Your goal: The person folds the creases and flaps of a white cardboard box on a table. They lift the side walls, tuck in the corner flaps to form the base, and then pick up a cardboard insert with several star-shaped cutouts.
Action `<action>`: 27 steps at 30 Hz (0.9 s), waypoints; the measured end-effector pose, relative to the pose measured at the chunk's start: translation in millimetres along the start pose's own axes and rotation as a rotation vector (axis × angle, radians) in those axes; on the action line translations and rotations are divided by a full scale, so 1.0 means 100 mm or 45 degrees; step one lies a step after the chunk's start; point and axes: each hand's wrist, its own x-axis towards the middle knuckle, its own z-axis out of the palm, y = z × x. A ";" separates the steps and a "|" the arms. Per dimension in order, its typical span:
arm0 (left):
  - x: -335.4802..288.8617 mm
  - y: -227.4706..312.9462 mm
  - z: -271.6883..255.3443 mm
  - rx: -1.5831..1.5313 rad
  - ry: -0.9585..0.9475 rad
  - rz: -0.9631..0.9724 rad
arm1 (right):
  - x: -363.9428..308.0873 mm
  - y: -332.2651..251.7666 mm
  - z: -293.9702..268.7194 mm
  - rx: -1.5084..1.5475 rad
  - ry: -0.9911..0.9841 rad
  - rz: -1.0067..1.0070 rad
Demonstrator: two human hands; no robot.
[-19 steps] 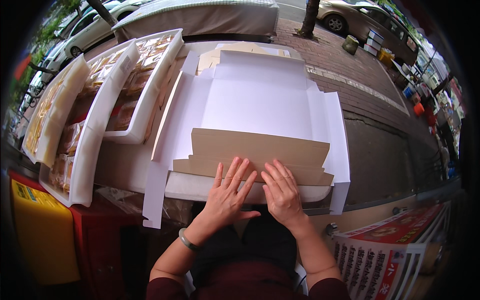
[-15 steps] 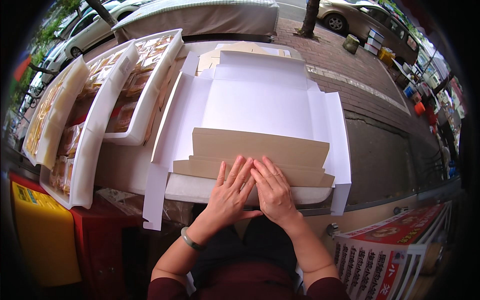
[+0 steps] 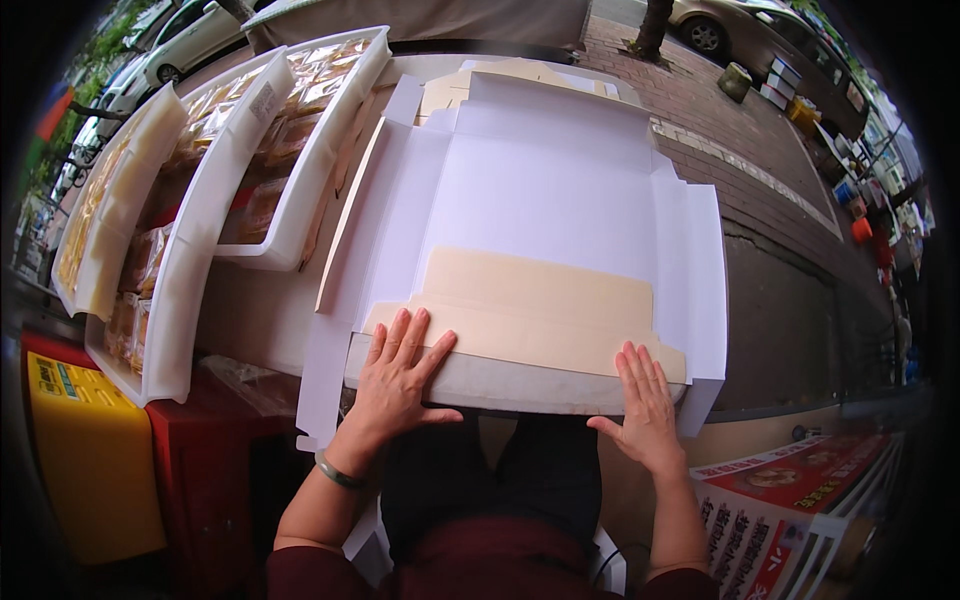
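A large flat white cardboard box blank [image 3: 560, 190] lies unfolded on the stand in front of me. Its near flap [image 3: 535, 315], showing its tan brown underside, is folded over onto the white sheet. My left hand [image 3: 395, 375] presses flat on the left end of that folded flap at the near edge, fingers spread. Flat on the right end of the same flap lies my right hand [image 3: 645, 405]. Both palms are down and neither hand grasps anything.
White trays [image 3: 300, 150] with wrapped pastries stand to the left, one more tray [image 3: 110, 220] further left. More folded box blanks [image 3: 500, 75] lie behind. A yellow and red crate [image 3: 90, 450] sits at lower left, a printed sign [image 3: 790, 510] at lower right. Brick pavement and parked cars lie beyond.
My hands were side by side at the middle of the folded flap; they have slid apart along the crease, the left hand to the left end and the right hand to the right end.
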 end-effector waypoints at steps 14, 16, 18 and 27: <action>0.26 0.63 0.17 -0.211 0.056 0.220 | 0.49 -0.85 0.24 0.163 0.113 -0.232; 0.21 0.50 0.01 -0.144 -0.080 0.212 | 0.43 -0.71 0.20 0.144 0.088 -0.241; 0.10 0.41 0.07 -0.125 -0.010 0.160 | 0.34 -0.61 0.21 0.193 0.099 -0.194; 0.27 0.67 0.20 -0.012 0.042 0.278 | 0.43 -0.84 0.24 0.274 0.112 -0.256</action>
